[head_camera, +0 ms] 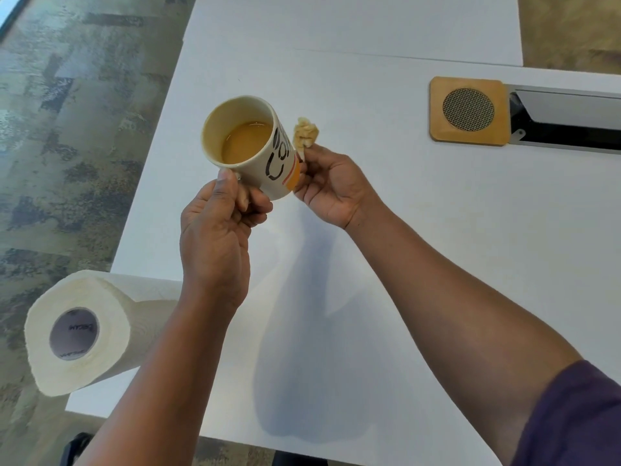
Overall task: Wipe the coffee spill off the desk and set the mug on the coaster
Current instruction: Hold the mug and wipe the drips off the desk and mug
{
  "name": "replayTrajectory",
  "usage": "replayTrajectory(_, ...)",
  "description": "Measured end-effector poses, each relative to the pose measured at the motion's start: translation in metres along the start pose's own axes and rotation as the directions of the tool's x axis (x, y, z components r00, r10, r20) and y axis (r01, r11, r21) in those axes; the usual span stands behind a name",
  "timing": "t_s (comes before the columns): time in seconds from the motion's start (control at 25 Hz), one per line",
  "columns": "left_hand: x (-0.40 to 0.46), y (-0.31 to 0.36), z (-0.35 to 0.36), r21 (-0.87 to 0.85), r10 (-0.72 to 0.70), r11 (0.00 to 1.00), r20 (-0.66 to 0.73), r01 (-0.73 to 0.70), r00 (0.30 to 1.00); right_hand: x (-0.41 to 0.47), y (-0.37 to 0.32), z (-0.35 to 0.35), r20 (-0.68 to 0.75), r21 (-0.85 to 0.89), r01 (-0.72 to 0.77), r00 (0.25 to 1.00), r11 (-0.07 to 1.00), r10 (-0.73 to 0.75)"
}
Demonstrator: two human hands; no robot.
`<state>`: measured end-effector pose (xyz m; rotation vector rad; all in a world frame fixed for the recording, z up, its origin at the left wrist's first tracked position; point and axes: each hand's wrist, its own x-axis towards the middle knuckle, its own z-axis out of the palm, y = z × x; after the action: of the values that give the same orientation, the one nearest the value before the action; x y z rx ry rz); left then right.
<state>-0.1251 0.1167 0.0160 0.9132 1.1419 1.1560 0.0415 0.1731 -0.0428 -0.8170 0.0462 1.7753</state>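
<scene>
- Over the left half of the white bench (pixel 386 230), both hands are up in the air with the mug (pixel 250 146) between them, so it's not sitting on anything right now.
- Left hand (pixel 218 230) has its fingers curled around the handle side, thumb up near the rim. Mug is tipped a bit, and there's light brown coffee in the bottom.
- Right hand (pixel 331 186) is pinching a small scrunched wad of paper towel (pixel 305 131), stained brownish, right against the mug's outer wall by the black lettering and orange band. Fingers are closed on the wad.
- Wooden coaster (pixel 468 111), square with a round mesh centre, lies well apart from the mug toward the bench's right side, butted up against a cable slot (pixel 564 119) in the surface.
- Paper towel roll (pixel 87 331) lies on its side at the near-left corner, hanging partly over the edge.
- Can't make out any spill on the bench from here, just the arm shadows.
- Patterned carpet (pixel 67 129) off the left edge.
</scene>
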Motion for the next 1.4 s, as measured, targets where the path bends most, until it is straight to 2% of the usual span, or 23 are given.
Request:
replayTrajectory(0.16,0.002,-0.005,-0.007,-0.009,-0.008,1.0,-0.027,0.007,1.0,-0.008,-0.019,-0.025,-0.021,0.014,0.05,0.999,0.999,-0.05)
replayTrajectory(0.56,0.017,-0.021,-0.004,-0.083,-0.003,0.997,-0.04,0.0,0.999,-0.025,-0.012,-0.062,-0.116,-0.052,0.012,0.993,0.999,-0.017)
replayTrajectory(0.72,0.024,-0.034,-0.002,-0.041,-0.053,0.998,-0.064,0.05,0.997,-0.025,-0.01,-0.065,-0.151,-0.124,-0.009,0.988,0.992,-0.01)
replayTrajectory(0.92,0.032,-0.055,-0.002,0.109,-0.122,0.985,-0.081,0.131,0.989,-0.026,-0.007,-0.069,-0.183,-0.152,-0.014,0.983,0.988,-0.014)
replayTrajectory(1.4,0.064,-0.096,-0.008,0.043,-0.16,0.986,-0.086,0.164,0.983,-0.018,0.004,-0.078,-0.199,-0.178,-0.024,0.98,0.984,-0.012)
